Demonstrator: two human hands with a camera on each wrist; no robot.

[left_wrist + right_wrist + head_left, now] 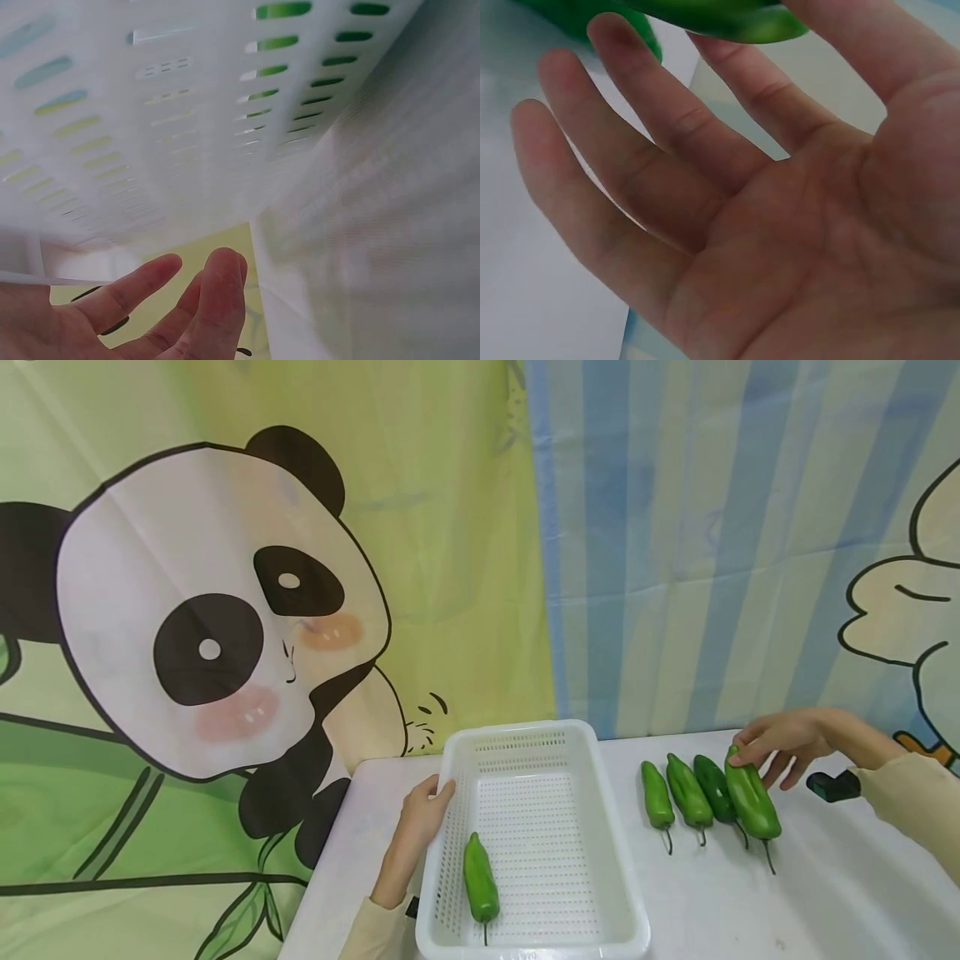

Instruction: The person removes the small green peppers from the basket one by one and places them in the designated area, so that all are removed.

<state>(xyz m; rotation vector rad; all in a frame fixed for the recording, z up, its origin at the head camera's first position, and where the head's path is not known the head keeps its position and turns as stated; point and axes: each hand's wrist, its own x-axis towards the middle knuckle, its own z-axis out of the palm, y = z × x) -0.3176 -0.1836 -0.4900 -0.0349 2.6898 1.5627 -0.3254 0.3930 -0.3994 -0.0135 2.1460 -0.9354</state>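
A white plastic basket (620,860) with slotted walls stands on the table, a green pepper (480,881) lying inside along its left side. My left hand (422,817) holds the basket's left rim, thumb at the rim; in the left wrist view its fingers (223,292) show beside the outer wall. My right hand (795,742) pinches a larger green pepper (752,797) by its pointed end between thumb and index finger, stem toward me. The other fingers (634,161) spread loosely away from it. Left of that pepper lie three more: a dark green one (712,785) and two lighter ones (688,789).
The white-covered table (705,902) reaches back to a hanging cloth (637,568) with blue stripes. A panda (210,610) is printed on the green cloth at left. A dark wrist device (834,786) sits at my right cuff.
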